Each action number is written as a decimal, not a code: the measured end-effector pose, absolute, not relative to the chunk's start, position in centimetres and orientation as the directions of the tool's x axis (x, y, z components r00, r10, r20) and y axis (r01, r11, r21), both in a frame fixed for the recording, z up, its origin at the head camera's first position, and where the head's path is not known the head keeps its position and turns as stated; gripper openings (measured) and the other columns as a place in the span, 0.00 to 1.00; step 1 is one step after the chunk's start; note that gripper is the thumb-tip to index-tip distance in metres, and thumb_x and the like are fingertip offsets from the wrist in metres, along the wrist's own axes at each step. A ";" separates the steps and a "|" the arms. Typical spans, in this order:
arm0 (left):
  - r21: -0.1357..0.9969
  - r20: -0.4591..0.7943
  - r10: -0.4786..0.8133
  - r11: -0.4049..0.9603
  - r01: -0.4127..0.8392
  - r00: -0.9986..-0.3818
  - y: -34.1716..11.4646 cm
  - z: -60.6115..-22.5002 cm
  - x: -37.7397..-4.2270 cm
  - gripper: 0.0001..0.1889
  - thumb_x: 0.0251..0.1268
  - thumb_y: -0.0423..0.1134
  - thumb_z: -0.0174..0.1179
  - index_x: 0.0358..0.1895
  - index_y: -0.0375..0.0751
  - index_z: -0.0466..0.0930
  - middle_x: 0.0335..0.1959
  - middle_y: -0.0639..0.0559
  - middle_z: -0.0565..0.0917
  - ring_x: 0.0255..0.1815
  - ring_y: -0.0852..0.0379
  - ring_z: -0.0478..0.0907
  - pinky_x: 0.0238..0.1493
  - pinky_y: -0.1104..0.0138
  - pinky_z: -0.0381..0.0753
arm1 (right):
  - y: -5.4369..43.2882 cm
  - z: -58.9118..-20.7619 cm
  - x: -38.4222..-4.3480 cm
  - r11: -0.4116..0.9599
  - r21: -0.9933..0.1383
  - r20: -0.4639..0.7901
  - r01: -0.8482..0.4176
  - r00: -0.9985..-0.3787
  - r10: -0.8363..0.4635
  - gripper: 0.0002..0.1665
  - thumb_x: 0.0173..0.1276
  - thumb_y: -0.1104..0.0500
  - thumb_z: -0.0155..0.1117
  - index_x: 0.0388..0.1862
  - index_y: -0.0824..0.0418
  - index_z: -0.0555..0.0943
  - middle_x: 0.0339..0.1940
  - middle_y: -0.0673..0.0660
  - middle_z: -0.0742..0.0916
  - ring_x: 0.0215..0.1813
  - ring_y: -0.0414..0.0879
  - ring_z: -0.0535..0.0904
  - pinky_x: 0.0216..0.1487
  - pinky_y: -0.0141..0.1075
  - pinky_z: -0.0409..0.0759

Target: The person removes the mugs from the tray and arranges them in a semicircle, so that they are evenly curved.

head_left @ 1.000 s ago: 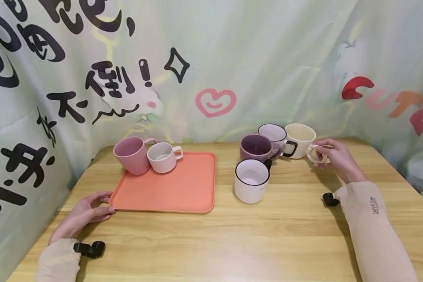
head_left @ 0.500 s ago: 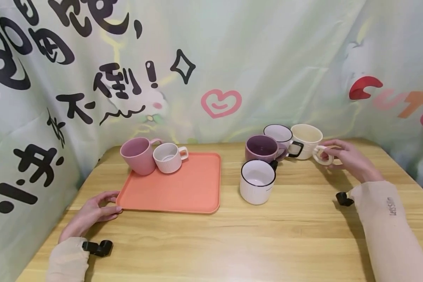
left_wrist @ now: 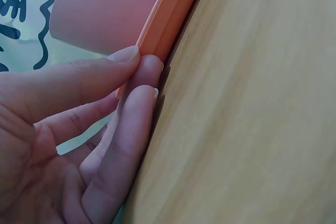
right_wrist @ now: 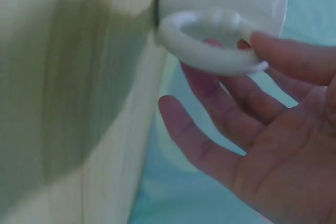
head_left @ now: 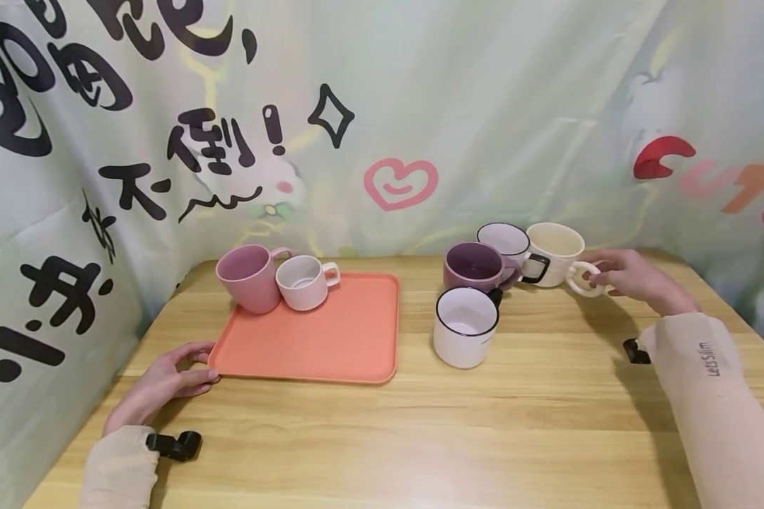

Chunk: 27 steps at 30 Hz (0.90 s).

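Note:
In the head view my left hand (head_left: pixel 162 385) holds the near left corner of the coral tray (head_left: pixel 318 346). The left wrist view shows the thumb on top of the tray's rim (left_wrist: pixel 168 30) and fingertips underneath. My right hand (head_left: pixel 643 281) is at the ring-shaped handle (right_wrist: pixel 202 59) of a cream mug (head_left: pixel 550 265) at the back right. Its thumb and fingers pinch the outer side of that ring, while the little finger extends free. The mug stands upright. On the tray, a pink mug (head_left: pixel 250 283) leans over the left edge, beside a small white ribbed mug (head_left: pixel 305 286).
Left of the cream mug stand a purple mug (head_left: pixel 474 265) and a white mug with a black handle (head_left: pixel 503 239), close together. A black-rimmed white mug (head_left: pixel 465 339) is in front. A printed curtain (head_left: pixel 395 106) hangs behind the wooden table (head_left: pixel 356 438).
My right wrist has swung outward to the right, and its fingers have shifted to the outer side of the cream mug's handle. The left hand keeps its hold on the tray.

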<state>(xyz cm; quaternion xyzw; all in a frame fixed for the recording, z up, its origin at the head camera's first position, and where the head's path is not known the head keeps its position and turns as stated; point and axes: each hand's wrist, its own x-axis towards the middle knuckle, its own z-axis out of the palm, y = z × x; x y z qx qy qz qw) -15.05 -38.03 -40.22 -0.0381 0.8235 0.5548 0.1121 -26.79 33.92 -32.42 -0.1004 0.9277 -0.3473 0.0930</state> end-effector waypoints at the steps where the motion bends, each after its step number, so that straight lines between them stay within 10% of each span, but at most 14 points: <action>1: 0.906 -0.226 0.062 0.379 -0.187 -0.972 -38.0 -40.2 -15.1 0.39 0.67 0.30 0.67 0.74 0.20 0.55 0.53 0.34 0.72 0.41 0.61 0.84 0.46 0.65 0.88 | 34.0 -32.5 -26.8 0.730 -0.670 -0.088 -0.130 -0.964 -0.252 0.24 0.73 0.74 0.50 0.64 0.86 0.63 0.46 0.75 0.83 0.38 0.36 0.78 0.37 0.37 0.83; 13: 0.908 -0.221 0.065 0.378 -0.181 -0.973 -37.9 -40.2 -14.9 0.39 0.67 0.30 0.67 0.74 0.20 0.55 0.52 0.33 0.73 0.41 0.60 0.85 0.45 0.65 0.88 | 34.0 -31.4 -27.2 0.724 -0.684 -0.040 -0.090 -0.986 -0.160 0.30 0.82 0.60 0.46 0.69 0.84 0.58 0.62 0.86 0.70 0.40 0.28 0.75 0.40 0.27 0.81; 22: 0.907 -0.212 0.060 0.383 -0.174 -0.975 -37.9 -39.9 -15.1 0.39 0.67 0.30 0.67 0.73 0.20 0.56 0.52 0.34 0.73 0.41 0.60 0.84 0.45 0.65 0.88 | 29.1 -26.4 -28.0 0.655 -0.729 0.186 -0.197 -0.979 -0.088 0.30 0.80 0.52 0.56 0.65 0.76 0.70 0.47 0.49 0.82 0.39 0.25 0.74 0.38 0.18 0.77; 27: 0.907 -0.222 0.064 0.380 -0.182 -0.973 -37.9 -40.0 -15.0 0.38 0.67 0.30 0.67 0.73 0.20 0.56 0.53 0.33 0.73 0.41 0.60 0.84 0.45 0.65 0.88 | 24.4 -23.6 -28.6 0.622 -0.736 0.187 -0.267 -0.963 -0.192 0.23 0.79 0.57 0.57 0.61 0.75 0.73 0.44 0.53 0.86 0.38 0.27 0.78 0.40 0.21 0.79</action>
